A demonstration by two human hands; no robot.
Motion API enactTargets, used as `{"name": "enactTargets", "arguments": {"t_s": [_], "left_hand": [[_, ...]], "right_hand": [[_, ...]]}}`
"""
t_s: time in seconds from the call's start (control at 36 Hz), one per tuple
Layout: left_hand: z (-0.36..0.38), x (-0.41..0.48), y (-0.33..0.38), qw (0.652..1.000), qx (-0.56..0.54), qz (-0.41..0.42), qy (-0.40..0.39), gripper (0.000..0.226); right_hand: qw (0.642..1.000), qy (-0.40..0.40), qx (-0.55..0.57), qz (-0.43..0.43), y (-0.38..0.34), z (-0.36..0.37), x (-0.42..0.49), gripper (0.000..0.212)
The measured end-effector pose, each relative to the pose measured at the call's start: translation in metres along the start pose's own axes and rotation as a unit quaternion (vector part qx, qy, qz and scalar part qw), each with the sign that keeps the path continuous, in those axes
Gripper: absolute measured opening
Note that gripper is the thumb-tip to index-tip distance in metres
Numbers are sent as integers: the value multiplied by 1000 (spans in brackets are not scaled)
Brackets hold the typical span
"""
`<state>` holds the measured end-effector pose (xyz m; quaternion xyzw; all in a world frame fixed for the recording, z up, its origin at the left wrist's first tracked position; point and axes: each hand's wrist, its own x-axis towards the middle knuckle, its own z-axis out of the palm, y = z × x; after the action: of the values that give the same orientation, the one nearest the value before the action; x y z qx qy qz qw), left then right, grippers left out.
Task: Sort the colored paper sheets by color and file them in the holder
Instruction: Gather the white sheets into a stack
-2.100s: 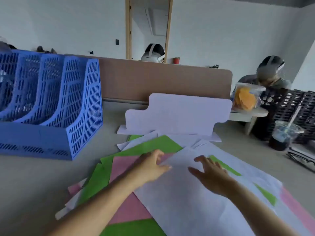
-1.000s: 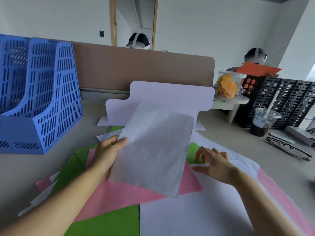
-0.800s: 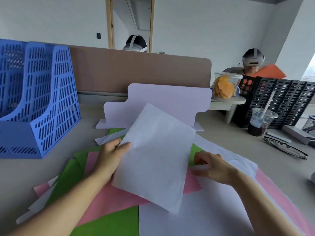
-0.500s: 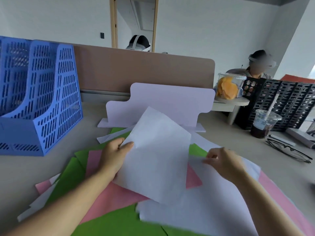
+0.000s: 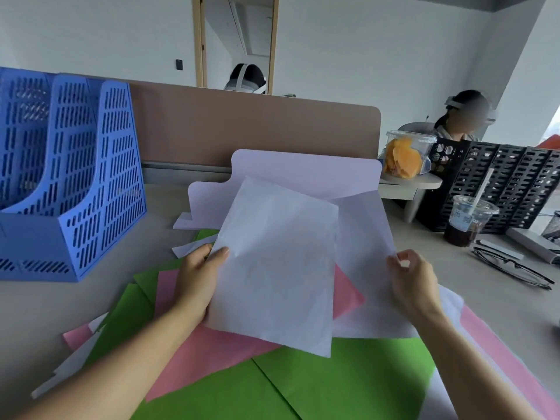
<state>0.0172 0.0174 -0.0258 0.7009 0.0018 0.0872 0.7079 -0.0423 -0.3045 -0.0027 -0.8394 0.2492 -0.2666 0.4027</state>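
**Over the bench's (image 5: 36, 313) near edge, whites gathered first**

The left hand (image 5: 197, 280) grips a white sheet (image 5: 278, 268) by its side, thumb on top, clear of the pink sheets (image 5: 212, 353) and green sheets (image 5: 333, 383). The right hand (image 5: 415, 283) pinches a second white sheet (image 5: 363, 237) in curled fingers (image 5: 407, 257), probably to stack matching colours. The blue holder (image 5: 75, 177) stands at the far-left corner.

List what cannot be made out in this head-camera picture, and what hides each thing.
Head view:
- Blue holder: left part cut off by the picture's left edge; contents screened by its walls.
- Left hand: fingers hidden behind the front white sheet it grips; only the thumb shows.
- Rear white sheet, pinched by the right hand: left portion covered by the front sheet.
- Green sheets: cut off by the bottom edge.
- Cup label: too small to read.
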Motion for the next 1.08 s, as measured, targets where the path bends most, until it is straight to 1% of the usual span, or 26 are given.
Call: {"name": "enactTargets", "arguments": {"t_s": [0.06,0.08,0.17,0.22,0.31,0.36,0.39,0.44,0.5,0.56,0.61,0.69,0.72,0.75,0.78,0.81,0.83,0.86,0.94,1.0,1.03,1.08], "left_hand": [[1,-1,1,1000,-6,-2,7,12],[1,-1,2,1000,-9,-5,10,12],[1,-2,3,1000,-12,-9,11,12],[2,-3,5,1000,-15,-11,9,12],[3,-6,9,999,-28,-14,7,13],[3,-6,9,999,-33,-16,7,14],[3,-6,8,999,-29,-13,8,13],[3,-5,7,1000,-11,-8,8,11],[3,-4,6,1000,2,-7,8,13],[4,-5,5,1000,23,1,6,11],[6,-8,8,999,51,12,-6,9],[8,-10,10,996,82,15,-34,20],[9,-10,9,996,85,12,-39,28],[11,-11,11,995,85,4,-44,35],[13,-13,13,996,77,-3,-49,38],[15,-14,14,996,75,-14,-53,33],[16,-15,15,995,69,-34,-61,22],[17,-13,15,994,69,-50,-70,21],[16,-7,9,990,83,-73,-86,25],[15,-3,6,990,58,-100,-84,31],[16,-2,6,989,47,-114,-81,35],[16,0,7,986,49,-135,-79,40]], "right_hand": [[1000,-6,20,9,-1,5,-3,13],[999,7,30,15,-2,6,-3,13],[993,90,58,42,-4,-1,-2,17],[984,130,96,70,-3,-7,0,21],[959,152,180,156,3,-8,5,20],[934,161,254,195,11,-6,14,9],[924,155,282,206,13,-5,16,10],[914,127,316,218,13,-4,17,18],[915,94,324,222,10,-2,14,21],[927,69,302,212,8,1,10,20],[948,52,263,173,6,5,5,14],[979,22,173,101,0,13,-6,11],[985,11,153,78,-3,16,-12,11],[989,1,138,56,-6,19,-16,12],[991,-12,125,40,-9,23,-20,13],[993,-28,114,29,-11,26,-23,12],[993,-41,107,25,-14,27,-26,11],[993,-49,107,23,-16,28,-27,11],[992,-33,117,23,-19,21,-25,14],[993,-45,110,28,-21,15,-24,13],[990,-73,113,37,-22,14,-25,12],[974,-162,146,60,-26,16,-33,11]]}}
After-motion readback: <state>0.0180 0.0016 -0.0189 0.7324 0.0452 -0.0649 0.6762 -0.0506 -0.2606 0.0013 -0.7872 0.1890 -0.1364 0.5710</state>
